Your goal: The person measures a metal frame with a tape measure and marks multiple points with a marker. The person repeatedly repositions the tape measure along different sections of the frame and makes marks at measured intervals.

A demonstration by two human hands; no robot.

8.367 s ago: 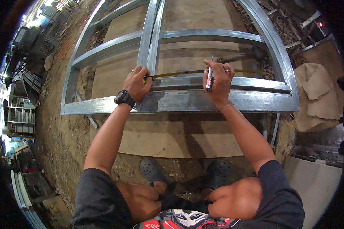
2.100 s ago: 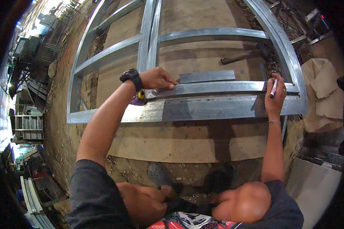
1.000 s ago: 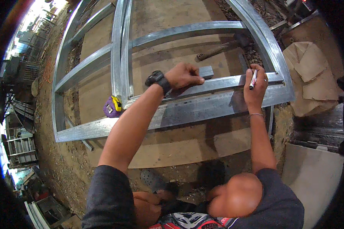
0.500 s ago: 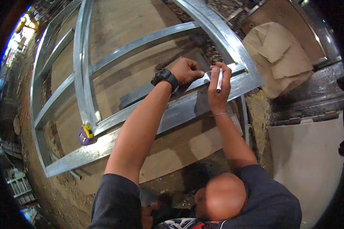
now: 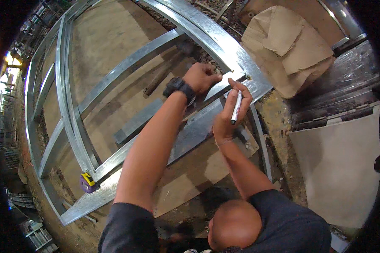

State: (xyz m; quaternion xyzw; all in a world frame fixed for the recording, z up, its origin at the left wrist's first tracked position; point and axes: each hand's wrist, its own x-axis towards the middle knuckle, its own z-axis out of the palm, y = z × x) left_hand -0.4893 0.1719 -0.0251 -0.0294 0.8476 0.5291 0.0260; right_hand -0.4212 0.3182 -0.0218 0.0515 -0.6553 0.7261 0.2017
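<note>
My right hand (image 5: 231, 110) is closed round a white marker (image 5: 237, 107), its black end pointing down toward me. My left hand (image 5: 202, 78), with a black watch at the wrist, is pinched at the upper side of a shiny metal frame (image 5: 190, 130). Whatever sits between those fingertips is too small to make out. Both hands are close together near the frame's right corner. A purple and yellow tape measure (image 5: 88, 182) rests on the same rail at the far left, beside a crossbar joint. Whether its blade runs along the rail is hidden by my left arm.
A loose grey metal bar (image 5: 138, 121) lies inside the frame, with a brown handle-like piece (image 5: 157, 81) beyond it. Brown board (image 5: 114, 38) is under the frame. Folded brown cardboard (image 5: 289, 50) and a pale sheet (image 5: 337, 162) lie to the right.
The view has shifted, so the frame and tape measure sit lower and further left. My right hand has turned and moved slightly toward me, marker still held; my left stays pinched at the rail.
</note>
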